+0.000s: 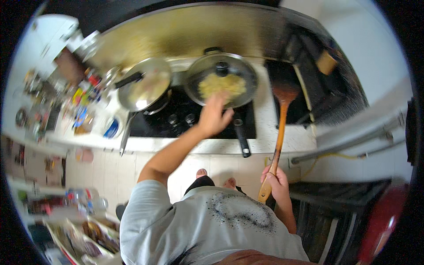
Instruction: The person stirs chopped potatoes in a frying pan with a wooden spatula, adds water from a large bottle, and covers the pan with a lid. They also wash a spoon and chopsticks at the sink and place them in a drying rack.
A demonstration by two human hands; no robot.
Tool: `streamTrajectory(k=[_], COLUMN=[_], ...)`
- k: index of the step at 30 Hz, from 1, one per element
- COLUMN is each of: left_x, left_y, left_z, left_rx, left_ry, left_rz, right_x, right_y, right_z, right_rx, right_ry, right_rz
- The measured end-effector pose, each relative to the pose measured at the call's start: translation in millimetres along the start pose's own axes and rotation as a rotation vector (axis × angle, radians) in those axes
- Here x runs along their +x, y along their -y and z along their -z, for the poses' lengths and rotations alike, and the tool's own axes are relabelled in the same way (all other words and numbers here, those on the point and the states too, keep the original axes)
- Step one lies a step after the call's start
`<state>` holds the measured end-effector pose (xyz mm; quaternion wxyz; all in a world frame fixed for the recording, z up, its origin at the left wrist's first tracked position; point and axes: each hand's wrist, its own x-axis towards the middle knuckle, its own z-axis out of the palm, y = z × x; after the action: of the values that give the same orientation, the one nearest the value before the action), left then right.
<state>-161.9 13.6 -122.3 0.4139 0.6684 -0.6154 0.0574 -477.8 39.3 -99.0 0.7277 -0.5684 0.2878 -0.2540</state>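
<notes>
On the right side of the stove, a frying pan holds pale yellow food pieces (228, 85) under a glass lid (198, 71) with a black knob. My left hand (214, 117) reaches over the near rim of this pan, its fingers blurred; whether they touch the lid cannot be told. My right hand (277, 180) grips the handle of a wooden spatula (281, 135), whose dark reddish blade points away from me, right of the pan. A second pan (158, 105), to the left, has a lid with a black handle and light food beneath it.
The black stove top (218, 131) carries both pans, and their handles stick out over the near counter edge. Bottles and packets (84, 96) crowd the left counter. A wooden block (327, 63) stands at the back right. A yellow hose (319, 159) runs below a pipe at right.
</notes>
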Motion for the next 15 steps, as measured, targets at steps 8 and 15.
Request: streamTrajectory(k=[8, 15], left_x=[-275.7, -323.4], left_y=[-34.5, -42.8], left_z=[101.1, 228.3], left_rx=[-0.964, -1.069], left_ry=[0.152, -0.217], left_rz=[0.975, 0.891], right_x=[80.7, 79.2], right_y=[-34.2, -68.8], right_z=[-122.2, -312.6], right_rx=[-0.194, -0.376], right_ry=[0.494, 0.932], right_rz=[0.2, 0.502])
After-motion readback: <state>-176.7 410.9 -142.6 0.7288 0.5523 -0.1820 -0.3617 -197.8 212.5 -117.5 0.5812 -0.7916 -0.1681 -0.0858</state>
